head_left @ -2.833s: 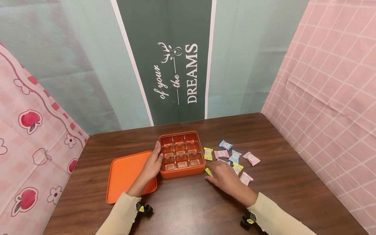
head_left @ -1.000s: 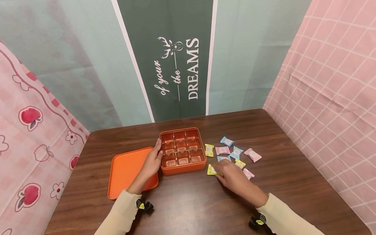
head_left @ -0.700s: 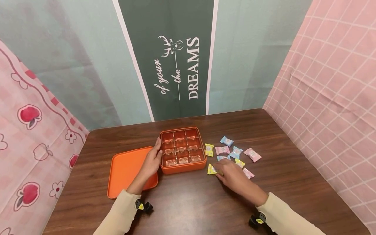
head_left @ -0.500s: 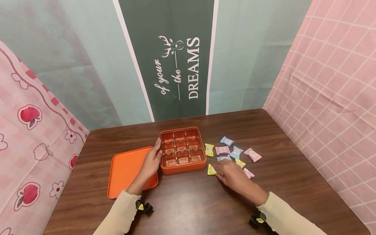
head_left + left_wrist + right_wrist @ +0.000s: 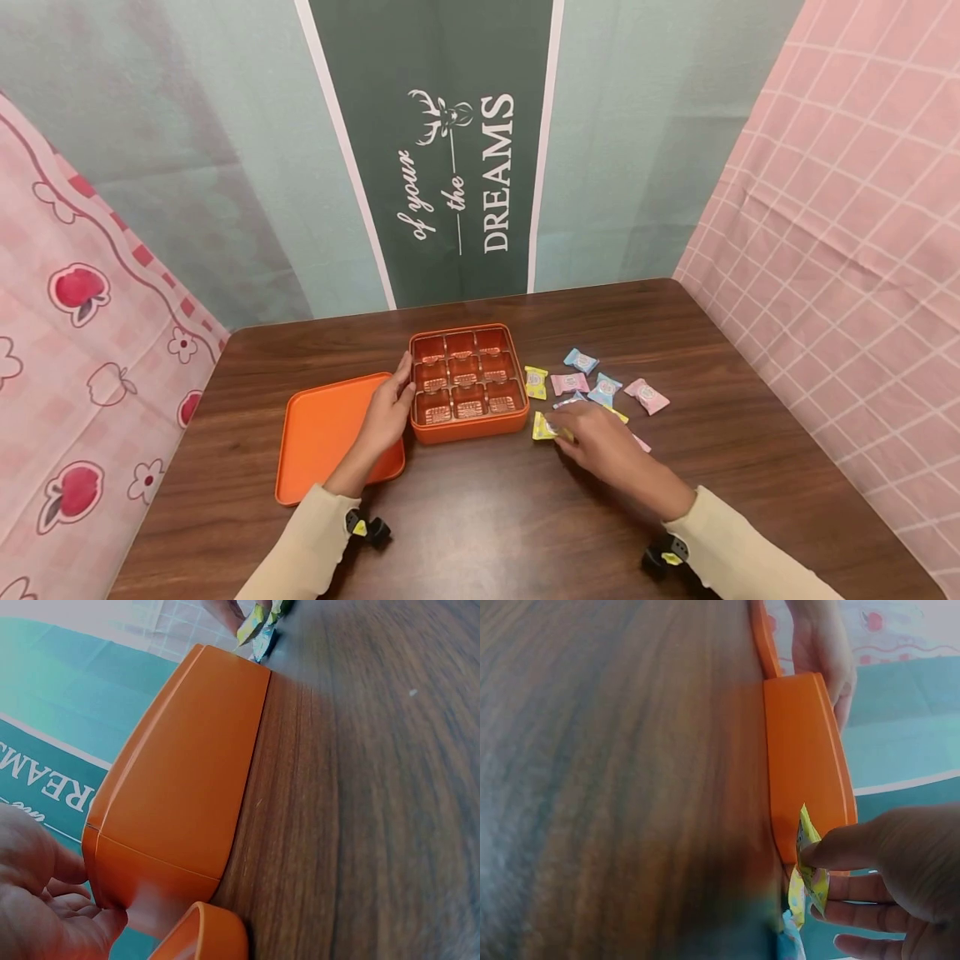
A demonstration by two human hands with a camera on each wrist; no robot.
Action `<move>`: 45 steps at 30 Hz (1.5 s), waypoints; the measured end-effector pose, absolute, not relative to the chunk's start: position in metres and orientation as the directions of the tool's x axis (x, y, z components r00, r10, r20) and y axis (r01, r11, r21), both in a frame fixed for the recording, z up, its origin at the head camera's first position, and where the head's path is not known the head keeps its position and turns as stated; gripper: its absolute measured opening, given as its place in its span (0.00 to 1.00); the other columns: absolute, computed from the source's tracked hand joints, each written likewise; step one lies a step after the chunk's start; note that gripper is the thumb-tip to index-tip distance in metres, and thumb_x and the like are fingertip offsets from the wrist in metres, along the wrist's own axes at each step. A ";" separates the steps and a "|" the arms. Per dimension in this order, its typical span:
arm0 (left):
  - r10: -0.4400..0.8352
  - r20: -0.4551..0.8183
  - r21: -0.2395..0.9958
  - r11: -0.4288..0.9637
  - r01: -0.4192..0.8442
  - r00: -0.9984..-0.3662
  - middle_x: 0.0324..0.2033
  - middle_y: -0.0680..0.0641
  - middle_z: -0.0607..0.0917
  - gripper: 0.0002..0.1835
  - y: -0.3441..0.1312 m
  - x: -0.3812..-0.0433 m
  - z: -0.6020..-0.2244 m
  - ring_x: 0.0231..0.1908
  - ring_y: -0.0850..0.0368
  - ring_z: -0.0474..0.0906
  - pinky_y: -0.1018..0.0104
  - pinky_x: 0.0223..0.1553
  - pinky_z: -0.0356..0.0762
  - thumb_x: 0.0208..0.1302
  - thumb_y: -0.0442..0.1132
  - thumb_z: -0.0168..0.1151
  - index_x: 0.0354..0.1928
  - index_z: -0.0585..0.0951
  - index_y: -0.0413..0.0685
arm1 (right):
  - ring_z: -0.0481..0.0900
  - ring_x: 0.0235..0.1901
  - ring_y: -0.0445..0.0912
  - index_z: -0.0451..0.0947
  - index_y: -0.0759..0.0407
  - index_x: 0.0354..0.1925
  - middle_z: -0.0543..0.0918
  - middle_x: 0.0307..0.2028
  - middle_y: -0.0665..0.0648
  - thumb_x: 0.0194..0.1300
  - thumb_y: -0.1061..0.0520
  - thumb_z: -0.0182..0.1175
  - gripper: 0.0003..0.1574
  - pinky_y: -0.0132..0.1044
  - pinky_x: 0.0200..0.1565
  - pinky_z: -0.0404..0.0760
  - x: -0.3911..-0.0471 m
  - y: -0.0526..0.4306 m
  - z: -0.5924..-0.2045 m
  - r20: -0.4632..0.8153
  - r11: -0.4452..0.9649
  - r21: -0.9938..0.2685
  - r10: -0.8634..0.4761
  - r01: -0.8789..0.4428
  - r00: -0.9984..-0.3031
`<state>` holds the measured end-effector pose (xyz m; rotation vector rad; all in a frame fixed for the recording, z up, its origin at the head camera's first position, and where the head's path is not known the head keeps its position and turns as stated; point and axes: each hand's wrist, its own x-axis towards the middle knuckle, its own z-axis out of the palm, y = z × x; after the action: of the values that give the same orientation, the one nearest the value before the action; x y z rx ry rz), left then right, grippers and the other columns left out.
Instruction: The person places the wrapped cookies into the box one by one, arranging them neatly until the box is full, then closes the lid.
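Beside orange box (image 5: 468, 431), fingers (image 5: 853, 846) pinching yellow candy (image 5: 814, 883)

From the head, the right hand (image 5: 606, 443) partly covers its pinched yellow candy (image 5: 548, 427), a blue candy (image 5: 568, 402) at 11 o'clock, another yellow candy (image 5: 619, 414) at 1 and a pink candy (image 5: 642, 444) at 3; candy print (image 5: 569, 383) seems unreadably small. The left sleeve (image 5: 303, 542) is cut off at 7 o'clock. From the right wrist, the table (image 5: 630, 750) blurs toward 6.

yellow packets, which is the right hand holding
The frontmost yellow packet, pinched in the right hand; another lies beside the box, a third shows behind the hand.
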<state>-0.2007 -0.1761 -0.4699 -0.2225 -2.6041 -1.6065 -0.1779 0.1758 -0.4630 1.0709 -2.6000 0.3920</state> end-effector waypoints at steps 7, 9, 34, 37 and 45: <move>0.079 0.141 0.884 0.439 0.161 -0.987 0.78 0.40 0.56 0.28 -0.177 -0.202 -0.471 0.77 0.49 0.51 0.48 0.74 0.52 0.79 0.29 0.47 0.77 0.58 0.34 | 0.86 0.42 0.50 0.88 0.61 0.46 0.89 0.41 0.55 0.50 0.63 0.78 0.21 0.47 0.44 0.86 -0.178 0.176 -0.455 0.374 0.686 -0.187 -0.612 -0.703 -0.697; 0.078 0.145 0.883 0.440 0.165 -0.986 0.77 0.40 0.57 0.28 -0.177 -0.201 -0.471 0.77 0.49 0.51 0.49 0.74 0.52 0.78 0.29 0.47 0.76 0.58 0.33 | 0.86 0.43 0.50 0.88 0.61 0.46 0.89 0.42 0.55 0.50 0.63 0.78 0.22 0.47 0.44 0.86 -0.178 0.175 -0.454 0.371 0.689 -0.205 -0.603 -0.695 -0.707; 0.106 0.133 0.889 0.426 0.166 -0.985 0.78 0.39 0.52 0.29 -0.177 -0.201 -0.470 0.77 0.48 0.48 0.47 0.73 0.53 0.79 0.28 0.45 0.78 0.55 0.34 | 0.86 0.46 0.51 0.88 0.59 0.46 0.89 0.44 0.57 0.51 0.61 0.80 0.22 0.48 0.44 0.86 -0.189 0.172 -0.429 0.422 0.655 -0.218 -0.606 -0.724 -0.675; 0.110 0.138 0.889 0.425 0.172 -0.984 0.78 0.38 0.52 0.29 -0.177 -0.201 -0.469 0.77 0.47 0.48 0.46 0.73 0.53 0.79 0.28 0.45 0.77 0.54 0.34 | 0.86 0.48 0.53 0.88 0.60 0.46 0.89 0.45 0.58 0.51 0.60 0.79 0.21 0.50 0.46 0.86 -0.191 0.171 -0.426 0.430 0.653 -0.203 -0.610 -0.730 -0.665; 0.095 0.132 0.893 0.420 0.160 -0.987 0.78 0.38 0.54 0.28 -0.176 -0.200 -0.468 0.77 0.49 0.50 0.48 0.74 0.53 0.79 0.28 0.46 0.77 0.56 0.33 | 0.86 0.46 0.51 0.89 0.57 0.48 0.89 0.45 0.56 0.54 0.60 0.78 0.20 0.48 0.44 0.86 -0.197 0.166 -0.418 0.385 0.656 -0.228 -0.618 -0.720 -0.685</move>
<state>-0.1998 -0.1758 -0.4682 -0.2338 -2.5947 -1.6438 -0.1967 0.1656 -0.4177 1.0756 -2.6015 0.5312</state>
